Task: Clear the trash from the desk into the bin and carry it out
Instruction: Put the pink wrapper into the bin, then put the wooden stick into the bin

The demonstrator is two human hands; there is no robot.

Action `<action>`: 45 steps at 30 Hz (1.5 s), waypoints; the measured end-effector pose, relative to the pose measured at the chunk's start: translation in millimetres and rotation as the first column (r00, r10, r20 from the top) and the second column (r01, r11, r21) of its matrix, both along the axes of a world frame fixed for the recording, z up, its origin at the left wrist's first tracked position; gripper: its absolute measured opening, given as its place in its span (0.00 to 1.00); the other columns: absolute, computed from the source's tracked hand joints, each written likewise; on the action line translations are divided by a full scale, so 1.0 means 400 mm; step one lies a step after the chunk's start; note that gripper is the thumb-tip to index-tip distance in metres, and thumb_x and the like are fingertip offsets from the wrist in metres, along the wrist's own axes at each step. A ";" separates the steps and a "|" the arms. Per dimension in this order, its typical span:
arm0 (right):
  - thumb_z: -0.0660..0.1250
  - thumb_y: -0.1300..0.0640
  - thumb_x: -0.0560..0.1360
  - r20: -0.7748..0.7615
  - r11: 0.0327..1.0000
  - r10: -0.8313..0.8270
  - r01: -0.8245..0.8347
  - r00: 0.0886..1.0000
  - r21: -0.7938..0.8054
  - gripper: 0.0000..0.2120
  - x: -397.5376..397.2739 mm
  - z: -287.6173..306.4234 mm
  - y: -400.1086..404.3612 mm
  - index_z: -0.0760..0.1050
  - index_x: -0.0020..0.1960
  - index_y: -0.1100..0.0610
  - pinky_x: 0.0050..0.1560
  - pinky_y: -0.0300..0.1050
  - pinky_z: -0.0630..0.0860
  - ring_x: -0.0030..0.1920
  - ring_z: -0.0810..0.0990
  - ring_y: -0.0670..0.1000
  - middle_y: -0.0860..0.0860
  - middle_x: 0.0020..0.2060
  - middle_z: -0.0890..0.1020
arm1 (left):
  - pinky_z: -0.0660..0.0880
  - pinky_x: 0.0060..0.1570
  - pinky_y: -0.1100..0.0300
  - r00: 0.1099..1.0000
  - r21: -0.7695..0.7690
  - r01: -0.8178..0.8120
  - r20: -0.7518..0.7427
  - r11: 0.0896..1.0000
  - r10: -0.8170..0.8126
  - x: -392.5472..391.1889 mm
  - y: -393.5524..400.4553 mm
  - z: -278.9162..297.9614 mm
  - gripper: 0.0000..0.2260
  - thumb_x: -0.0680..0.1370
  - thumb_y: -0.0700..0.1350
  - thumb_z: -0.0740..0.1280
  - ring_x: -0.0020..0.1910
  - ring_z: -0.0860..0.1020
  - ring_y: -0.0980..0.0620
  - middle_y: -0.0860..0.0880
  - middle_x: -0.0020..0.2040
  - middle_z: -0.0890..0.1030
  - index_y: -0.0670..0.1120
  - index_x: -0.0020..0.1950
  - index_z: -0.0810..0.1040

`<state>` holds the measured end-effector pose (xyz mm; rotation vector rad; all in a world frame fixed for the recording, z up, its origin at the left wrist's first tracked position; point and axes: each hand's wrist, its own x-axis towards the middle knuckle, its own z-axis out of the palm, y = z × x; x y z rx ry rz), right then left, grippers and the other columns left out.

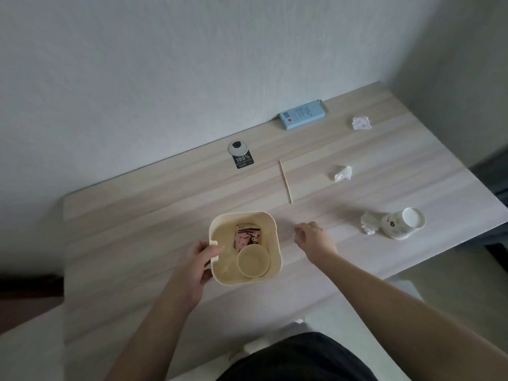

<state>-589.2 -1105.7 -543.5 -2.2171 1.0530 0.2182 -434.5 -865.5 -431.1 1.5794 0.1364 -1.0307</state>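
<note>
While steadying the bin (245, 247) on the desk (137, 215), left hand (199, 261) grip closed on its left rim. Right hand (313, 237) just right of it, fingers curled; grip state unclear. Far right: tipped cup (404, 222), crumpled tissues (341, 173).

Cream bin (275, 244) upright on desk (165, 199)

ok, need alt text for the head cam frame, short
A person's left hand grips the rim of a cream bin on a light wood desk, while the right hand pinches something small beside it. The bin holds a pink wrapper and a round cup; a skewer, crumpled tissues, a tipped paper cup and a blue box lie around.
</note>
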 end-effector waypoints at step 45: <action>0.59 0.66 0.76 -0.194 0.989 -0.024 -0.005 0.981 -0.147 0.14 0.279 0.010 -0.189 0.78 0.57 0.64 0.50 0.51 0.76 0.54 0.80 0.62 0.60 0.53 0.80 | 0.74 0.34 0.58 0.958 0.038 -0.286 0.042 0.957 0.284 -0.042 -0.033 0.007 0.06 0.75 0.38 0.67 0.37 0.78 0.51 0.47 0.40 0.80 0.42 0.51 0.76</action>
